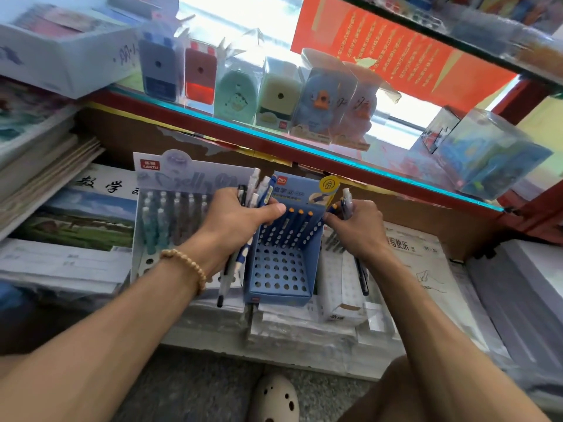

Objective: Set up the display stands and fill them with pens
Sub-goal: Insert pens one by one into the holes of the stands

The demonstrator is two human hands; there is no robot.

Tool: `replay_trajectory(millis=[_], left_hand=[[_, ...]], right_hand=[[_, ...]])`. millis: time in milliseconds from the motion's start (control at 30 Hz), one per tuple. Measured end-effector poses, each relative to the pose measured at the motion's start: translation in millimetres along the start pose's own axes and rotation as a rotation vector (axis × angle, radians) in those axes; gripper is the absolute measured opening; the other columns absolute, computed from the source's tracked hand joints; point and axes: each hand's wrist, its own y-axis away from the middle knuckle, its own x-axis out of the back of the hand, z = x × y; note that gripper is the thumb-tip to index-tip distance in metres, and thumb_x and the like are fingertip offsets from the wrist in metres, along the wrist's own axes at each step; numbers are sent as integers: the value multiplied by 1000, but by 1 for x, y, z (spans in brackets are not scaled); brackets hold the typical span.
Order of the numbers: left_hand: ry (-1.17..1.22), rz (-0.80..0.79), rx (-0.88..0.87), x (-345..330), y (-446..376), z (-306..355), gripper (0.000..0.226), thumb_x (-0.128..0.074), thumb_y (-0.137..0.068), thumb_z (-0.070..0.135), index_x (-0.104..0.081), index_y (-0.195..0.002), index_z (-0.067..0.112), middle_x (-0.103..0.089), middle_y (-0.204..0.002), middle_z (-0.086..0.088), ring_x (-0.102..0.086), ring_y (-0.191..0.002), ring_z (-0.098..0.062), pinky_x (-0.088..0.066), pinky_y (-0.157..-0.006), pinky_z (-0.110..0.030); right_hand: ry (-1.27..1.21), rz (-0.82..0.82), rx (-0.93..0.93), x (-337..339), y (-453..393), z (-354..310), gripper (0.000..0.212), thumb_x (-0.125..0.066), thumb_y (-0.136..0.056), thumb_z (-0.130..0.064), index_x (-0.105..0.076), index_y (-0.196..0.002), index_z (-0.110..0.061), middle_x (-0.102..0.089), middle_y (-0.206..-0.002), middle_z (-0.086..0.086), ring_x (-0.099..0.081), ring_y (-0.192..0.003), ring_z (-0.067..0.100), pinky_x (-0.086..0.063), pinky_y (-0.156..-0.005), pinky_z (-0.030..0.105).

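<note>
Two hands are seen at the centre of the frame, one on each side of a blue cardboard display stand with a perforated face. A bundle of blue and white pens is gripped by the left hand, its fingers curled round them and its thumb laid against the stand's upper edge. A few pens are pinched in the right hand, touching the stand's right wall. Several dark blue pens with orange caps are lodged in the stand's upper rows. A white display stand with teal pens is set just to the left, on stacked notebooks. Boxed pencil sharpeners are lined along the glass shelf above.
</note>
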Motion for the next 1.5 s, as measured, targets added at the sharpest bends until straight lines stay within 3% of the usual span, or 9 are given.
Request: replay_trajectory(millis=[100, 300, 733, 833, 933, 1133, 1333, 1400, 1500], left_hand=[[7, -2, -1, 1, 1, -1, 13, -77, -83, 16, -73, -90, 5, -74, -84, -2, -68, -73, -4, -51, -61, -15], [22, -6, 14, 4, 0, -2, 14, -77, -83, 16, -73, -91, 5, -75, -90, -5, -70, -85, -14, -55, -72, -25], [-8, -40, 16, 2, 2, -4, 13, -77, -83, 18, -73, -89, 8, -74, -88, -2, -68, -74, -3, -48, -56, -10], [-23, -38, 8, 3, 2, -3, 13, -77, -83, 19, -73, -89, 8, -74, -88, -3, -69, -79, -7, -48, -57, -10], [-26, -33, 10, 4, 3, -4, 12, -77, -83, 19, -73, -88, 8, -74, -88, -2, -69, -79, -8, -48, -59, -12], [-16, -36, 11, 2, 4, -3, 13, -77, -83, 17, -73, -89, 7, -74, -91, -7, -70, -86, -16, -52, -64, -17], [-29, -56, 19, 3, 6, -3, 9, -77, -83, 20, -73, -84, 12, -72, -86, -4, -68, -81, -13, -53, -67, -21], [-18, -57, 21, 3, 7, -2, 9, -77, -84, 20, -72, -84, 12, -71, -84, -1, -67, -79, -9, -51, -66, -20], [-6, -64, 17, 1, 10, -1, 7, -76, -84, 20, -71, -82, 16, -74, -86, -1, -70, -81, -10, -50, -62, -19]], right_hand=[[-48, -39, -31, -4, -4, 2, 18, -76, -85, -26, -73, -75, -12, -71, -74, 4, -67, -73, 21, -57, -68, 45], [-61, -90, -30, -3, -7, 1, 15, -74, -87, -23, -72, -76, -14, -72, -78, 4, -69, -79, 25, -58, -77, 51], [-108, -194, -48, -6, -6, 2, 10, -70, -91, -17, -71, -85, -9, -72, -82, 8, -65, -71, 25, -57, -69, 49], [-123, -220, -37, -7, -6, -1, 11, -70, -92, -17, -70, -85, -8, -70, -80, 5, -62, -71, 19, -53, -64, 39], [-10, -228, -25, -15, -6, 1, 18, -73, -89, -18, -67, -84, -2, -70, -79, 13, -61, -68, 23, -56, -68, 48], [-115, -80, 50, -13, -5, -2, 18, -73, -87, -13, -66, -74, -22, -68, -74, -4, -62, -69, 11, -52, -66, 33], [128, -148, 23, -16, -6, -1, 23, -61, -94, -15, -61, -71, -13, -63, -69, 5, -55, -61, 18, -42, -53, 31], [39, -78, 20, -12, -5, -4, 20, -60, -95, -14, -65, -76, -7, -65, -71, 9, -55, -60, 17, -47, -54, 34], [-615, -77, -128, 3, -1, -14, 17, -53, -99, -7, -67, -89, -4, -61, -71, 9, -48, -51, 14, -42, -48, 29]])
